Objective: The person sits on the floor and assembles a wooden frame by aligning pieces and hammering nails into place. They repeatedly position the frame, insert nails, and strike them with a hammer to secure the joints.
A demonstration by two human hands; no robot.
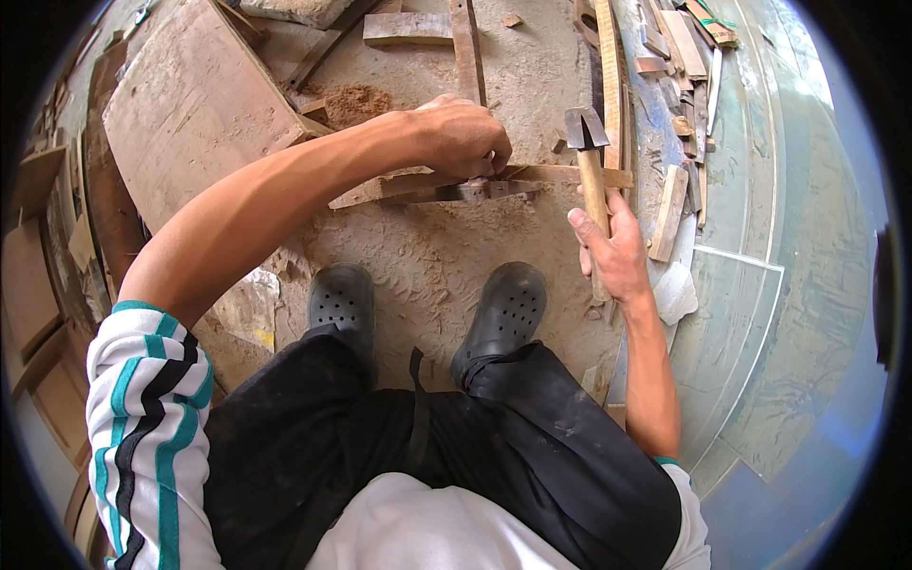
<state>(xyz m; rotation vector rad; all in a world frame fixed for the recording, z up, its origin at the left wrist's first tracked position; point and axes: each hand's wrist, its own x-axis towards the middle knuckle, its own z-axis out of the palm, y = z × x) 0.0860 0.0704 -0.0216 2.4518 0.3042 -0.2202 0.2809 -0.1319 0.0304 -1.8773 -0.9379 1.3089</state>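
My right hand (617, 249) is wrapped round the wooden handle of a claw hammer (593, 180), whose dark metal head points away from me. Beyond my feet, my left hand (463, 138) is closed, its fingers pressed together and pointing down; whatever they pinch is hidden. Just under that hand lies a narrow wooden strip (560, 174) running crosswise, its right end passing behind the hammer handle. Along its near side is a dark bar (456, 193) with a raised fitting below my fingers.
A large board (195, 104) leans at the left. Wood blocks (408, 28) and a long upright batten (467, 57) lie at the far side, near a sawdust heap (356, 104). Offcuts (670, 209) line the right, beside glass sheets (741, 332). My grey clogs (342, 299) stand on the dusty floor.
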